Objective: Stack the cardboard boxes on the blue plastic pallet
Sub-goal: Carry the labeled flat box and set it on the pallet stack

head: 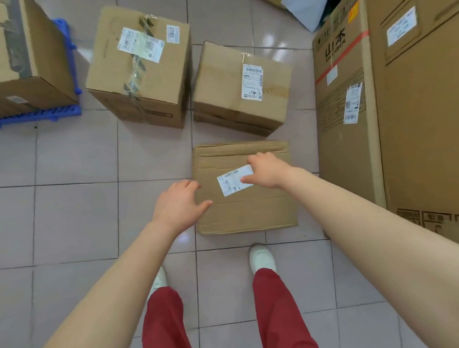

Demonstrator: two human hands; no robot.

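Observation:
A low cardboard box (246, 212) with a white label lies on the tiled floor just in front of my feet. My left hand (178, 204) hovers at its left edge, fingers spread, holding nothing. My right hand (267, 170) is over the box's top near the label, fingers apart. Two taller boxes stand behind it: a taped box (141, 70) on the left and a labelled box (239, 87) on the right. At the far left the blue plastic pallet (36, 116) carries one large box (23, 51).
A very tall carton (392, 111) with printed markings stands along the right side, close to the low box. A pale sheet (308, 7) lies at the top. My white shoes and red trousers are below the box.

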